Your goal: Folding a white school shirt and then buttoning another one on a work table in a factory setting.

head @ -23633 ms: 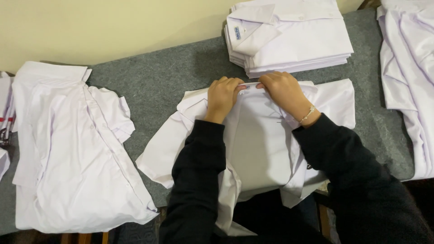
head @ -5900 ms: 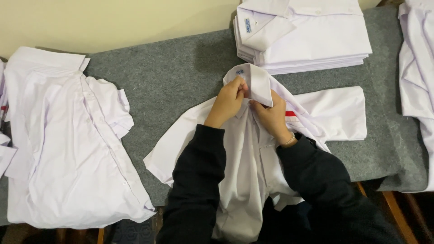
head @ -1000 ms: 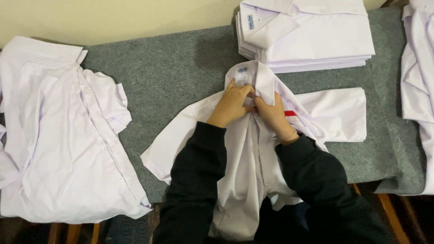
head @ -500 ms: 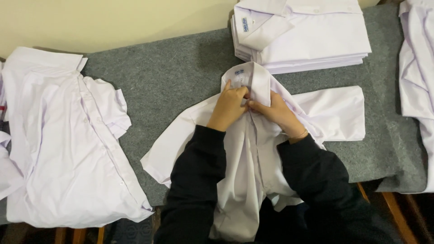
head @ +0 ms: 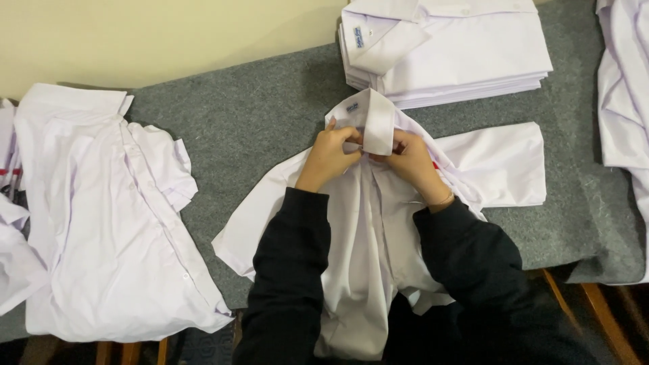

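Observation:
A white short-sleeved shirt (head: 497, 162) lies face up on the grey felt table top (head: 257, 128), its sleeves spread left and right and its tail hanging over the near edge. Its collar (head: 373, 122) stands up at the far end. My left hand (head: 329, 154) pinches the placket just under the collar on the left side. On the right side my right hand (head: 414, 162) grips the opposite edge of the placket. Both hands meet at the top button area. Dark sleeves cover both my forearms.
A stack of folded white shirts (head: 453, 51) sits at the far edge right behind the collar. An unfolded white shirt (head: 115, 223) lies spread at the left. More white cloth (head: 625, 101) hangs at the right edge. A cream wall (head: 169, 34) borders the table.
My hands stay at the collar and have shifted slightly, fingers working at the top of the placket. The sleeves and body of the shirt have not moved.

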